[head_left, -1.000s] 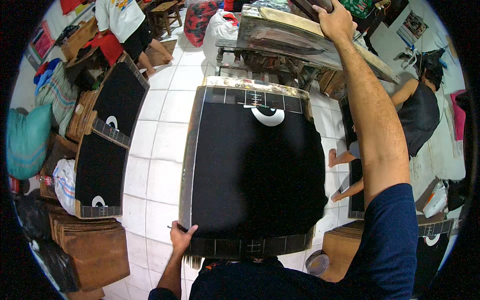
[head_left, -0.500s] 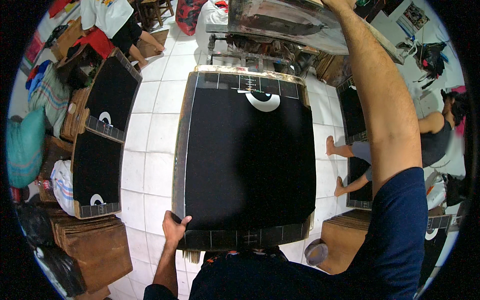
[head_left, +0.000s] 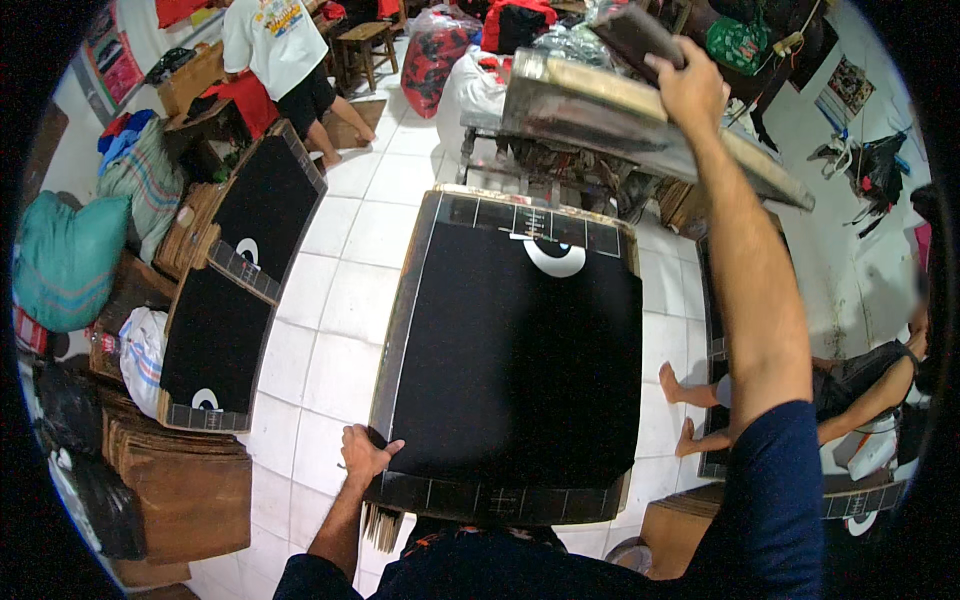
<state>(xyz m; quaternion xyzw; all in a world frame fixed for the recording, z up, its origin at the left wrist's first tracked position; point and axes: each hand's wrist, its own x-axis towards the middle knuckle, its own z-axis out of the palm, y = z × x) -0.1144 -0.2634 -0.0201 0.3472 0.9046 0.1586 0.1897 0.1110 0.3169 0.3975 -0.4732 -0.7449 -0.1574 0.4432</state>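
Observation:
Before me lies a printing board (head_left: 400,330) with black fabric (head_left: 520,370) stretched over it. A white ring-shaped print (head_left: 556,260) shows near its far edge. My left hand (head_left: 368,456) grips the board's near left corner, thumb on top and fingers at the side. My right arm reaches far forward and up. In my right hand (head_left: 694,92) is a dark brown, flat block that looks like a squeegee (head_left: 638,38), raised above a tilted screen frame (head_left: 590,105). The frame leans beyond the board, its pale wooden edge upward.
Fabric-covered boards (head_left: 218,340) line the left side, beside stacked brown boards (head_left: 190,490) and a teal sack (head_left: 70,260). A person in a white shirt (head_left: 275,45) stands far left. On the right, another person's bare feet (head_left: 675,385) are near the board. White tiles (head_left: 325,355) cover the floor.
The view has shifted, so the board and the room sit lower in the picture. My right hand and the squeegee-like block now show fully. My left hand keeps its grip on the corner.

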